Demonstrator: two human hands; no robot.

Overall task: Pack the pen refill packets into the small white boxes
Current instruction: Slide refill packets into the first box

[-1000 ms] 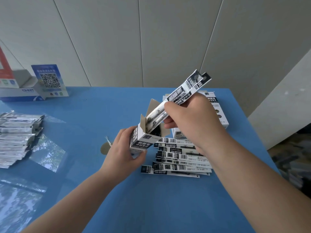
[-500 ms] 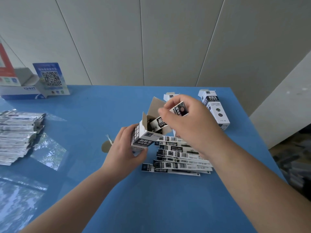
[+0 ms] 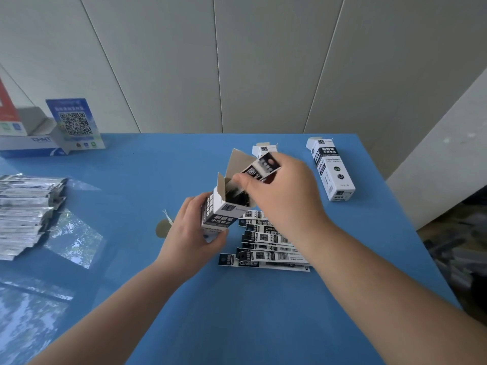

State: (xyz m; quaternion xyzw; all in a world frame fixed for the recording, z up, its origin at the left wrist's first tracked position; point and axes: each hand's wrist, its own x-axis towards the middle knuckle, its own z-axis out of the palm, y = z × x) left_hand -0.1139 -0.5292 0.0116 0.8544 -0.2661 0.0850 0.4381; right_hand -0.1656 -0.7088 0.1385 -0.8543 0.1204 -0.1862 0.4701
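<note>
body: two bare forearms and hands, no sleeves in view | left hand (image 3: 189, 233): no glove, ring, watch or band | right hand (image 3: 284, 196): likewise unadorned | fingers (image 3: 241, 179): short, plain nails | markings: no tattoos or marks seen

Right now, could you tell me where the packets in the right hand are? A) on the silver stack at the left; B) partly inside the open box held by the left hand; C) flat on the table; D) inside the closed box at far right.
B: the right hand pinches the packets, whose lower ends sit in the open box that the left hand holds.
</note>
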